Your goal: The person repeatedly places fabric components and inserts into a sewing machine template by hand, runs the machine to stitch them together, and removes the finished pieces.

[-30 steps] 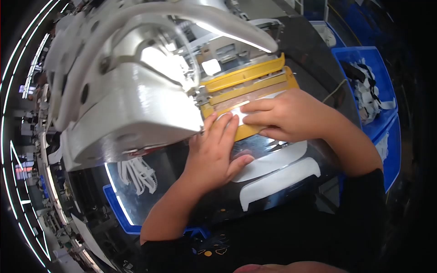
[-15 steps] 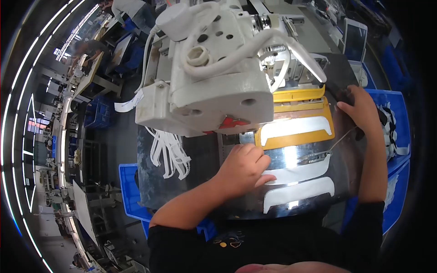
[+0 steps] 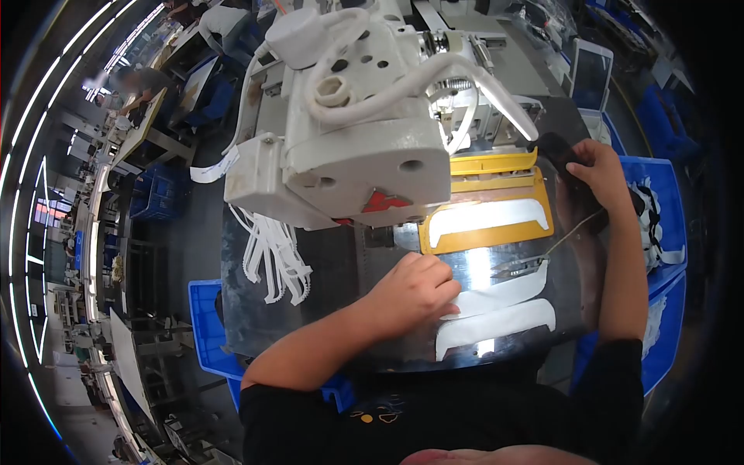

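My left hand (image 3: 418, 288) is closed, fingers curled, over the left end of a white curved-end strip (image 3: 504, 297) on the shiny metal plate. Whether it pinches the strip is hidden. Below lies a similar white strip (image 3: 496, 328). Metal thread snips (image 3: 518, 267) on a thin cord touch the upper edge of the middle strip. A third white strip (image 3: 488, 220) sits in a yellow template (image 3: 457, 245) beside the sewing machine head (image 3: 368, 167). On the right, my right hand (image 3: 601, 174) has thumb and forefinger around the edge of a dark, soft-looking piece (image 3: 553, 149).
White toothed strips (image 3: 271, 260) hang in a bunch left of the machine. Blue bins (image 3: 655, 174) with black and white pieces stand at the right, and another blue bin (image 3: 205, 325) at the left. A tablet-like screen (image 3: 591, 74) stands behind. Other people work at the far left.
The whole view has shifted slightly left. My left thumb, stretched out before, is now drawn in against the fingers. The right hand's thumb and forefinger have come closer around the dark piece.
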Tool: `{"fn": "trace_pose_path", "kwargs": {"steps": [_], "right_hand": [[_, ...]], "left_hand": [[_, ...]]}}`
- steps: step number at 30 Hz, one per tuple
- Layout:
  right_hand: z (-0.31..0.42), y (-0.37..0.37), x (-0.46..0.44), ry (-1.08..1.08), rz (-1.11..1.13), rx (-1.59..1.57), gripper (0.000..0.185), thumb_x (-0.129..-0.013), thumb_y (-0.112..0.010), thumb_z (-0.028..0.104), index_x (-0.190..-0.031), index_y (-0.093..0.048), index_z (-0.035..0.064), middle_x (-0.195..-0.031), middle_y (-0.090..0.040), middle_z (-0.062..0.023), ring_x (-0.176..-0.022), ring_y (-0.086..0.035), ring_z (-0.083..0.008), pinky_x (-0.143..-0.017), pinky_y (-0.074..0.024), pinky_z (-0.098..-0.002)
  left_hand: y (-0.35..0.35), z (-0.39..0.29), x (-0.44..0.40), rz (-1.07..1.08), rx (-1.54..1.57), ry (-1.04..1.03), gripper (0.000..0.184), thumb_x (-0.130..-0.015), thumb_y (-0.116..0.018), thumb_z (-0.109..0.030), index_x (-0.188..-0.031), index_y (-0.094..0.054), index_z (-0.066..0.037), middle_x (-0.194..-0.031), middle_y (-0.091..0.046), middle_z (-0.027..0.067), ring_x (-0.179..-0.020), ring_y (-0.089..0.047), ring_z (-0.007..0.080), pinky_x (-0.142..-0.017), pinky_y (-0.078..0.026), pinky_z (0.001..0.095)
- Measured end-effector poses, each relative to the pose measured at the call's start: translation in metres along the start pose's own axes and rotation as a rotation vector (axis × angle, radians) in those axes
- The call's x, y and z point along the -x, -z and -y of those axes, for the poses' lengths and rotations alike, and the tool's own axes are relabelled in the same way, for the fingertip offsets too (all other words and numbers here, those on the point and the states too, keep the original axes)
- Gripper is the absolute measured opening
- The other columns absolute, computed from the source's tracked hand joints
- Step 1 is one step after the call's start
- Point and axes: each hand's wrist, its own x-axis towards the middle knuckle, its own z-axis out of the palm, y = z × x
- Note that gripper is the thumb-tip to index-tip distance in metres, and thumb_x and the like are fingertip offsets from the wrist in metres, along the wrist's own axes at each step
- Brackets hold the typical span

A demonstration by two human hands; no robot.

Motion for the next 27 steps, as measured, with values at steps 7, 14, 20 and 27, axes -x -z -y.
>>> {"fn": "trace_pose_path", "kwargs": {"steps": [7, 14, 20, 27], "right_hand": [[-0.005, 0.004, -0.002, 0.018, -0.031, 0.045, 0.017, -0.089, -0.082, 0.002, -0.096, -0.067, -0.0040, -0.085, -0.073, -0.0070, -0.081, -0.066, -0.0133, -0.075, -0.0514, -0.0310], [0.036, 0.019, 0.022, 0.089, 0.164, -0.377, 0.006, -0.098, -0.075, 0.001, -0.101, -0.071, -0.0025, -0.089, -0.072, -0.0009, -0.085, -0.064, -0.0058, -0.077, -0.0514, -0.0253], [0.114, -0.009, 0.054, 0.224, 0.512, -0.333, 0.013, -0.100, -0.073, 0.001, -0.111, -0.077, -0.0046, -0.093, -0.074, -0.0036, -0.087, -0.067, -0.0092, -0.079, -0.0533, -0.0261], [0.138, -0.061, 0.034, 0.286, 0.639, -0.107, 0.021, -0.103, -0.075, 0.019, -0.104, -0.079, -0.0023, -0.089, -0.076, -0.0064, -0.085, -0.066, -0.0114, -0.078, -0.0531, -0.0321]], "left_hand": [[0.016, -0.010, 0.000, -0.037, -0.059, -0.030, 0.038, -0.087, -0.090, -0.032, -0.113, -0.075, -0.009, -0.116, -0.072, 0.0065, -0.112, -0.068, 0.0274, -0.097, -0.050, 0.0424], [0.016, 0.007, 0.014, -0.228, -0.056, 0.114, 0.031, -0.089, -0.088, -0.030, -0.109, -0.079, -0.007, -0.113, -0.071, 0.0078, -0.107, -0.069, 0.0285, -0.096, -0.052, 0.0434], [0.010, 0.027, 0.016, -0.269, -0.146, 0.048, 0.034, -0.093, -0.083, -0.033, -0.115, -0.075, -0.008, -0.117, -0.068, 0.0080, -0.110, -0.065, 0.0285, -0.101, -0.051, 0.0444], [0.013, 0.022, 0.016, -0.246, -0.192, 0.123, 0.039, -0.090, -0.085, -0.032, -0.118, -0.079, -0.005, -0.114, -0.071, 0.0086, -0.110, -0.066, 0.0298, -0.101, -0.050, 0.0457]]}}
